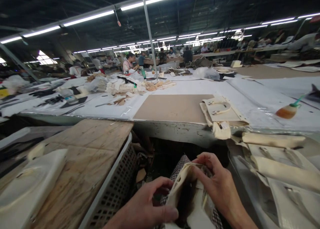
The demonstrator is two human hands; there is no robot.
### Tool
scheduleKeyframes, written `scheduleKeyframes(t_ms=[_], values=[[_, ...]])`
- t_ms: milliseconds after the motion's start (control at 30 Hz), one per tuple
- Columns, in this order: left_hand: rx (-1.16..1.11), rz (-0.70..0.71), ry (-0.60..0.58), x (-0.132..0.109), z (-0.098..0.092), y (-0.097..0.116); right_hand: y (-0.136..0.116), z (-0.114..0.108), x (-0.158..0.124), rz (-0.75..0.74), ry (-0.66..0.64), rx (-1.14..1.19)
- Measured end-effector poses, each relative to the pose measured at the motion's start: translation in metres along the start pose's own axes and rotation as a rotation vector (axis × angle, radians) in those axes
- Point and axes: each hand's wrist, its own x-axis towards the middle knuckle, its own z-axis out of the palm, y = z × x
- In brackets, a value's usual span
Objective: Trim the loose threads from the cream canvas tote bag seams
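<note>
A cream bag [172,199] with a dark inside sits low in front of me, its mouth facing up. On its near left edge my left hand [150,205] is closed, thumb inside and fingers outside. My right hand [218,184] pinches the far right rim between thumb and fingers. Checked cloth [180,164] shows behind and below the bag; whether it is my clothing or a cover, I cannot tell. A small dark hole marks the bag's left edge.
Another cream bag [221,110] lies at the table's front edge, by a brown board [172,108]. Several cream bags [287,169] are stacked at right. A plastic crate [112,189] under a wooden board [92,145] stands left. A glue bottle [287,111] rests at right. People sit farther back.
</note>
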Motion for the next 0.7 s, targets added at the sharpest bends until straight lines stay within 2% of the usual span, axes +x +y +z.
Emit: scheduleKeyframes(t_ms=[200,400,500,600,700], values=[[-0.066,0.072,0.200,-0.020,0.020,-0.025,0.001,0.004,0.001,-0.127,-0.065,-0.105],[-0.012,-0.047,0.303,-0.027,0.033,-0.024,-0.005,0.009,-0.003,-0.191,-0.065,-0.194],[0.083,-0.052,0.380,-0.022,0.037,-0.029,-0.002,0.011,-0.004,-0.187,-0.046,-0.220],[0.241,0.035,0.478,-0.017,0.042,-0.037,0.002,0.011,-0.002,-0.200,-0.026,-0.215],[0.378,0.080,0.524,-0.011,0.045,-0.049,0.003,0.009,0.001,-0.248,0.020,-0.183]])
